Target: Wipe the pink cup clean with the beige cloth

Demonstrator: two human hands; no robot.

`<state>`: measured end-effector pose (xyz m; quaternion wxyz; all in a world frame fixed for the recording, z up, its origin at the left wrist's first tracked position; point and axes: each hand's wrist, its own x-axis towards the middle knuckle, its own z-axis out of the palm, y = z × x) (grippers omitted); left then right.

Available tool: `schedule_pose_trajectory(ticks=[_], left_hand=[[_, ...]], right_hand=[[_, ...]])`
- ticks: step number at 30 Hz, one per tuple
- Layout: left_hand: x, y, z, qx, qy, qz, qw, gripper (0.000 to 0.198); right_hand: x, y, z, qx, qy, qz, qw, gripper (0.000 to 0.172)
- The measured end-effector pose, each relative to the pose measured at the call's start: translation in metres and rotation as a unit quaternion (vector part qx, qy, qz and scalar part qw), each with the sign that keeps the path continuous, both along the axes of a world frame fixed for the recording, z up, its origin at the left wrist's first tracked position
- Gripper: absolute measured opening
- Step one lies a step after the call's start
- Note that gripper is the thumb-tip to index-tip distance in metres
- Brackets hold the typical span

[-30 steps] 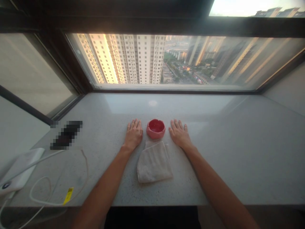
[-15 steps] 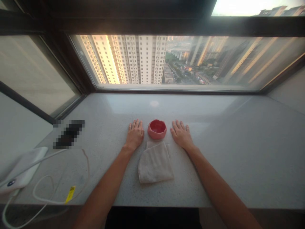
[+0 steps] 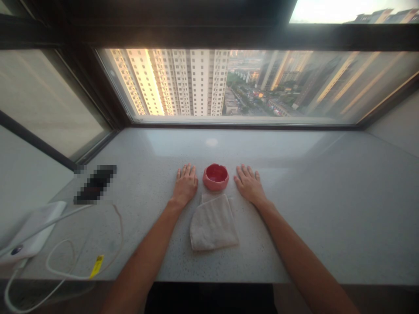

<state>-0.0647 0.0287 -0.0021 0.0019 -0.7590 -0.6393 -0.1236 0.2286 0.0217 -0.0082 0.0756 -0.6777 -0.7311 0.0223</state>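
A round red ashtray (image 3: 216, 183) with a notched rim stands upright on the pale speckled windowsill. Just in front of it, on my side, lies a folded light grey cloth (image 3: 214, 224). My left hand (image 3: 186, 183) rests palm down on the sill, left of the ashtray and apart from it, with its fingers stretched out. On the other side my right hand (image 3: 249, 183) lies flat too, fingers spread, a small gap from the ashtray. Neither hand holds anything.
At the left stands a white power strip or charger-like box (image 3: 36, 231) with a white cable (image 3: 70, 275) looping over the sill's front edge. A yellow tag (image 3: 97, 266) hangs on the cable. Behind it is a dark pixelated object (image 3: 95, 185). A window (image 3: 242, 126) borders the sill's back.
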Motion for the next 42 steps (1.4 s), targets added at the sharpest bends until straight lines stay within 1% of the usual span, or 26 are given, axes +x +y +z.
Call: schedule_pose_trajectory(ticks=[2, 4, 6, 8, 10, 11, 13, 15, 16, 18, 21, 25, 27, 28, 30, 31, 32, 33, 34, 35, 36, 37, 38, 39, 40, 42], left_hand=[[0.000, -0.001, 0.002, -0.002, -0.024, -0.001, 1.000, 0.057], [0.004, -0.005, 0.008, 0.003, -0.075, -0.008, 0.997, 0.056], [0.014, -0.010, 0.018, 0.018, -0.146, -0.037, 0.988, 0.058], [0.030, -0.015, 0.029, 0.035, -0.194, -0.089, 0.976, 0.073], [0.049, -0.018, 0.039, 0.042, -0.191, -0.131, 0.972, 0.094], [0.058, -0.018, 0.043, 0.039, -0.178, -0.142, 0.973, 0.098], [0.070, -0.017, 0.047, 0.029, -0.152, -0.142, 0.978, 0.091], [0.069, -0.014, 0.047, 0.029, -0.137, -0.131, 0.981, 0.083], [0.063, -0.012, 0.046, 0.034, -0.134, -0.123, 0.983, 0.082], [0.038, -0.008, 0.042, 0.050, -0.130, -0.095, 0.986, 0.080], [-0.023, -0.001, 0.038, 0.089, -0.124, -0.014, 0.988, 0.073], [-0.108, 0.015, 0.037, 0.124, -0.111, 0.102, 0.981, 0.073], [-0.131, 0.023, 0.040, 0.122, -0.106, 0.140, 0.977, 0.078], [-0.133, 0.025, 0.043, 0.120, -0.099, 0.152, 0.976, 0.081], [-0.116, 0.019, 0.050, 0.138, -0.079, 0.161, 0.974, 0.080], [-0.098, 0.009, 0.052, 0.154, -0.072, 0.144, 0.975, 0.075], [-0.073, -0.005, 0.053, 0.159, -0.069, 0.100, 0.980, 0.070], [-0.045, -0.024, 0.053, 0.149, -0.067, 0.033, 0.986, 0.067], [-0.014, -0.046, 0.051, 0.121, -0.061, -0.060, 0.989, 0.066], [0.015, -0.071, 0.047, 0.087, -0.052, -0.164, 0.981, 0.067], [0.042, -0.096, 0.042, 0.053, -0.042, -0.257, 0.964, 0.069], [0.063, -0.119, 0.036, 0.030, -0.035, -0.324, 0.945, 0.070], [0.078, -0.138, 0.030, 0.017, -0.029, -0.368, 0.929, 0.072], [0.084, -0.153, 0.025, 0.012, -0.025, -0.378, 0.925, 0.074], [0.082, -0.162, 0.022, 0.007, -0.021, -0.367, 0.930, 0.074], [0.054, -0.165, 0.017, -0.001, -0.010, -0.323, 0.946, 0.070]], right_hand=[[0.000, 0.000, 0.000, -0.001, 0.002, 0.000, 1.000, 0.065], [0.000, 0.001, 0.000, 0.001, 0.007, -0.001, 1.000, 0.065], [0.001, 0.002, -0.001, 0.006, 0.015, -0.004, 1.000, 0.065], [0.002, 0.003, -0.001, 0.013, 0.024, -0.006, 1.000, 0.064], [0.003, 0.003, -0.001, 0.019, 0.032, -0.006, 0.999, 0.064], [0.004, 0.004, -0.001, 0.021, 0.036, -0.007, 0.999, 0.064], [0.006, 0.004, -0.001, 0.024, 0.039, -0.008, 0.999, 0.063], [0.007, 0.004, -0.002, 0.024, 0.041, -0.010, 0.999, 0.063], [0.008, 0.004, -0.002, 0.023, 0.043, -0.010, 0.999, 0.063], [0.008, 0.004, -0.003, 0.020, 0.045, -0.010, 0.999, 0.063], [0.007, 0.004, -0.004, 0.021, 0.043, -0.010, 0.999, 0.063], [0.003, 0.004, -0.004, 0.023, 0.033, -0.016, 0.999, 0.064], [0.002, 0.005, -0.004, 0.021, 0.028, -0.017, 0.999, 0.064], [0.002, 0.005, -0.004, 0.020, 0.028, -0.018, 0.999, 0.064], [0.002, 0.005, -0.003, 0.021, 0.034, -0.018, 0.999, 0.064], [0.002, 0.005, -0.003, 0.022, 0.036, -0.018, 0.999, 0.064], [0.003, 0.005, -0.003, 0.022, 0.039, -0.017, 0.999, 0.064], [0.004, 0.005, -0.003, 0.022, 0.041, -0.017, 0.999, 0.064], [0.005, 0.004, -0.004, 0.021, 0.043, -0.017, 0.999, 0.064], [0.006, 0.004, -0.004, 0.021, 0.044, -0.016, 0.999, 0.064], [0.007, 0.004, -0.004, 0.021, 0.045, -0.015, 0.999, 0.064], [0.007, 0.004, -0.004, 0.020, 0.046, -0.014, 0.999, 0.064], [0.008, 0.004, -0.004, 0.021, 0.045, -0.012, 0.999, 0.064], [0.008, 0.004, -0.004, 0.022, 0.044, -0.010, 0.999, 0.063], [0.009, 0.003, -0.004, 0.023, 0.043, -0.008, 0.999, 0.064], [0.008, 0.002, -0.003, 0.022, 0.040, -0.008, 0.999, 0.064]])
